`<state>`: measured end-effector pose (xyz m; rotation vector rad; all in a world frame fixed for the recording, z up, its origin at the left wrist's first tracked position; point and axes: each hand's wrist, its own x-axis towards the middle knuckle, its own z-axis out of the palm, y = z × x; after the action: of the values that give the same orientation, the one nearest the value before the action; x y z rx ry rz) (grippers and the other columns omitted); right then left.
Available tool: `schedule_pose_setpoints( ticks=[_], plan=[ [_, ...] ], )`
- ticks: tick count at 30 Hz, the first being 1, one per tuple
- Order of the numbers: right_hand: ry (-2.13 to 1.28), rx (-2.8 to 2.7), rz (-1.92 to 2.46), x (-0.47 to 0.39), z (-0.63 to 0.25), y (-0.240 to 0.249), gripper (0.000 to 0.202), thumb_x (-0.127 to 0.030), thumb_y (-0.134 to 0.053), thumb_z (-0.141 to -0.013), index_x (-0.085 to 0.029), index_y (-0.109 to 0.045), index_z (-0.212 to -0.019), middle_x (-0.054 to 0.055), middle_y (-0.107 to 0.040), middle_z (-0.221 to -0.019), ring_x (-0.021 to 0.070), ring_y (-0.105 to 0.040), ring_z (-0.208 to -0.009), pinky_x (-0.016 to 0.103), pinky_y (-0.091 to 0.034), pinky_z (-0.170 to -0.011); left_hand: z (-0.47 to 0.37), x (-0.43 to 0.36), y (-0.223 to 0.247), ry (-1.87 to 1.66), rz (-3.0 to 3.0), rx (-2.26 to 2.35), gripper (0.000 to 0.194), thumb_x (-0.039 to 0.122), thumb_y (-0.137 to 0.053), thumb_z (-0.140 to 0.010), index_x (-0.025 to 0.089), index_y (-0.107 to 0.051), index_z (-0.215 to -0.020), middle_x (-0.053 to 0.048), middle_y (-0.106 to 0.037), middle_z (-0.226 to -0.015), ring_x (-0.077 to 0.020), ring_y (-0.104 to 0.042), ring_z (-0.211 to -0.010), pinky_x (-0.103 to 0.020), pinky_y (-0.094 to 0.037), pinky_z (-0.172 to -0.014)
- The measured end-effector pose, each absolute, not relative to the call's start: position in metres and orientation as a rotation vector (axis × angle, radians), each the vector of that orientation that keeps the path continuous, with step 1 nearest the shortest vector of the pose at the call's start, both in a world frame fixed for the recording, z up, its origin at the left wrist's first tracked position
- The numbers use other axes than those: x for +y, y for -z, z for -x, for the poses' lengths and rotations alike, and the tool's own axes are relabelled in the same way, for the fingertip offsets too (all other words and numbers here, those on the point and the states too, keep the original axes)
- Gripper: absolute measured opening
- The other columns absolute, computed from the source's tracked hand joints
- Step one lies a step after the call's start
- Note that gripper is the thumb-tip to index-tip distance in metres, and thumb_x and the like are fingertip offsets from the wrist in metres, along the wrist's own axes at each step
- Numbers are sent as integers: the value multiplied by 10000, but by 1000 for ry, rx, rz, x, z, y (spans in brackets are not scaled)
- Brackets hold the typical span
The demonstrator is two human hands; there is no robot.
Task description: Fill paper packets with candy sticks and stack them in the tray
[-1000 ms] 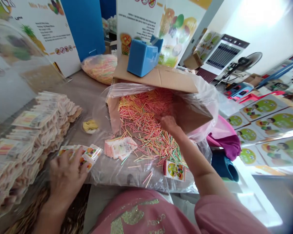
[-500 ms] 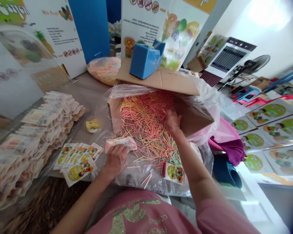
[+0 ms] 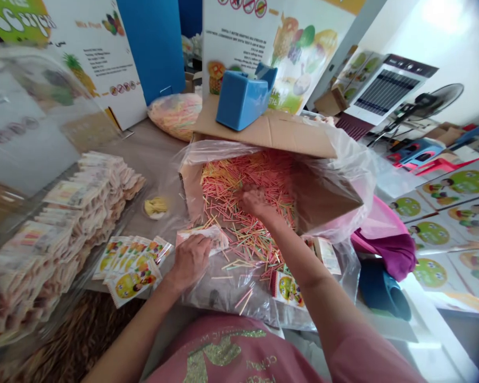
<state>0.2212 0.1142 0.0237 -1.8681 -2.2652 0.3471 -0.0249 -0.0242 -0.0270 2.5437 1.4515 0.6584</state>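
My left hand (image 3: 191, 259) lies over a small printed packet (image 3: 219, 239) at the front edge of the open carton, its fingers bent round the packet's near side. My right hand (image 3: 254, 200) reaches into the carton (image 3: 323, 197), its fingers apart and touching the heap of thin pink, yellow and green sticks (image 3: 243, 170). Loose sticks spill from the carton onto clear plastic. Beneath my right forearm lies a packet with a fruit picture (image 3: 286, 289). Several similar packets (image 3: 133, 279) are fanned out to the left of my left hand.
Long rows of stacked packets (image 3: 64, 229) fill the left side. A dish of yellow bands (image 3: 155, 207) sits beside the carton. On the carton's flap stands a blue tape dispenser (image 3: 243, 98). Behind is a bag of sticks (image 3: 175, 114); at right, a pink basin (image 3: 377, 213).
My right hand has moved left across the sticks, from the carton's right part to its middle. My left hand stays on the packet. The view has shifted slightly.
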Motion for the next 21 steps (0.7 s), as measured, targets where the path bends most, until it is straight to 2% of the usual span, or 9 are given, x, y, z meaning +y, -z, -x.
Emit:
schedule_pose_setpoints(
  ticks=[3, 6, 8, 10, 13, 17, 19, 21],
  plan=[
    [-263, -2378, 1908, 115, -220, -18, 461, -151, -544, -904, -266, -764, -1293, 174, -617, -1420, 410, -431, -1375, 640, -328, -1149, 31, -26, 31, -639, -2557, 1403, 262, 164, -487, -1015, 198, -743, -973, -97, -747, -964, -248, -659, -937, -366, -483, -832],
    [-96, -2518, 1921, 118, -217, -13, 453, -268, -551, -963, -283, -700, -1391, 181, -563, -1459, 406, -399, -1357, 623, -355, -1105, 25, -28, 30, -478, -2614, 1421, 253, 90, -522, -950, 193, -751, -972, -113, -727, -987, -270, -636, -955, -383, -480, -827],
    [6, -2538, 1950, 122, -212, -9, 440, -278, -506, -992, -208, -698, -1382, 216, -537, -1467, 408, -399, -1337, 627, -353, -1084, 21, -26, 29, -452, -2602, 1459, 256, 74, -524, -938, 196, -749, -922, -111, -717, -962, -271, -624, -940, -384, -476, -807],
    [83, -2501, 2007, 124, -207, -6, 446, -196, -428, -1000, -116, -698, -1345, 258, -540, -1450, 407, -409, -1325, 634, -342, -1079, 20, -23, 29, -509, -2576, 1489, 252, 102, -528, -956, 206, -740, -869, -100, -710, -932, -264, -615, -924, -382, -472, -798],
    [182, -2367, 2110, 123, -205, -10, 495, -98, -350, -979, -82, -663, -1362, 274, -554, -1449, 407, -434, -1326, 624, -363, -1063, 26, -22, 30, -612, -2587, 1513, 249, 116, -546, -959, 213, -732, -824, -90, -703, -919, -259, -603, -940, -381, -467, -815],
    [353, -2102, 2241, 114, -213, -32, 500, -79, -315, -986, -103, -634, -1369, 254, -602, -1430, 389, -509, -1313, 629, -390, -1059, 35, -28, 31, -623, -2637, 1503, 195, 104, -579, -937, 199, -734, -866, -90, -696, -934, -271, -590, -964, -387, -466, -820],
    [341, -2077, 2284, 106, -212, -42, 472, -81, -308, -1002, -91, -637, -1340, 251, -677, -1316, 348, -618, -1215, 573, -433, -1047, 36, -30, 32, -606, -2629, 1498, 181, 122, -576, -951, 189, -735, -898, -89, -696, -940, -270, -590, -957, -388, -469, -822],
    [189, -2137, 2318, 96, -201, -45, 434, -104, -331, -1019, -94, -643, -1321, 239, -737, -1183, 307, -711, -1079, 455, -505, -961, 35, -29, 31, -587, -2608, 1506, 201, 146, -560, -975, 183, -731, -875, -90, -696, -924, -264, -594, -940, -389, -471, -824]
  ],
)
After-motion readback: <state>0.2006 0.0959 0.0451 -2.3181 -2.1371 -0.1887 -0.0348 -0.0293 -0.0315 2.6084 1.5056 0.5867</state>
